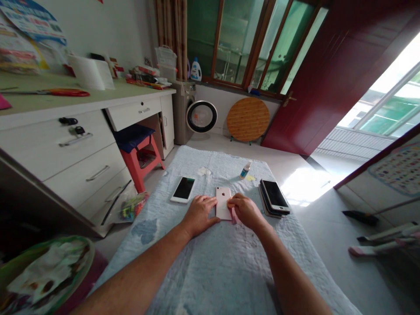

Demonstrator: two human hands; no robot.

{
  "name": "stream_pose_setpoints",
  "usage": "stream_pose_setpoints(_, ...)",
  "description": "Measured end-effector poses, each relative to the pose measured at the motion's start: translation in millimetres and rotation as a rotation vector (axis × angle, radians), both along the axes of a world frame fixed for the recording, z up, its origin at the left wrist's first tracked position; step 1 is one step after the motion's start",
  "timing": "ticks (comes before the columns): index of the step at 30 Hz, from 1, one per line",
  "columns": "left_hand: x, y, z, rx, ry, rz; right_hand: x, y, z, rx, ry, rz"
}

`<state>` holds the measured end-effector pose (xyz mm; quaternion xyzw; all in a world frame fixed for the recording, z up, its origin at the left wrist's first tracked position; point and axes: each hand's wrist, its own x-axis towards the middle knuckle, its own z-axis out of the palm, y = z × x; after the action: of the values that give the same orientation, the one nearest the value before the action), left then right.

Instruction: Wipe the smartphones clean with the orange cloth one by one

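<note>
A white phone (223, 199) lies back side up in the middle of a pale blue cloth (210, 262). My left hand (199, 214) rests flat against its left edge, fingers stretched out. My right hand (245, 211) presses a small pink thing (233, 215) against the phone's right side, fingers curled round it. A second white phone (183, 189) lies screen up to the left. A stack of dark phones (274, 197) sits to the right. A small spray bottle (244, 170) stands behind.
A white desk with drawers (82, 148) runs along the left, with a red stool (139, 157) under it. A green bowl of rubbish (42, 275) sits at the lower left. A washing machine (190, 113) and a round wooden board (248, 119) stand at the back.
</note>
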<state>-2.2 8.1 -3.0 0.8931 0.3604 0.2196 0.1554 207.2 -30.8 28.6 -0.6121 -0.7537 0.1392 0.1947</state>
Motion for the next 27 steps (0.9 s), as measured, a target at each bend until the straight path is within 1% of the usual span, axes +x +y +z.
stream_pose_setpoints(3, 0, 0, -2.2, 0.016, 0.002, 0.013, 11, -5, -3.8, 0.081, -0.015, -0.175)
stream_pose_setpoints(5, 0, 0, -2.9, 0.037, 0.012, 0.040, 14, -7, -7.4, 0.102, -0.060, -0.251)
stream_pose_setpoints(10, 0, -1, -2.2, 0.067, 0.055, 0.066, 10, -12, -10.2, 0.090, -0.271, -0.358)
stream_pose_setpoints(14, 0, -1, -1.6, 0.063, 0.061, 0.064, 5, -14, -7.6, 0.100, -0.310, -0.403)
stream_pose_setpoints(16, 0, -1, -2.0, 0.058, 0.057, 0.063, 2, -14, -5.5, 0.141, -0.302, -0.423)
stream_pose_setpoints(20, -1, 0, -3.9, 0.064, 0.052, 0.057, -4, -17, -0.5, 0.308, -0.264, -0.471)
stream_pose_setpoints(22, -1, 0, -5.3, 0.067, 0.051, 0.051, -9, -18, 0.7, 0.387, -0.223, -0.447)
stream_pose_setpoints(23, -1, 1, -6.2, 0.070, 0.050, 0.050, -12, -18, 0.7, 0.408, -0.193, -0.399)
stream_pose_setpoints(26, 0, 2, -8.4, 0.080, 0.043, 0.052, -22, -19, -2.4, 0.383, -0.091, -0.187)
stream_pose_setpoints(27, 0, 2, -8.8, 0.081, 0.040, 0.050, -24, -18, -4.2, 0.358, -0.069, -0.143)
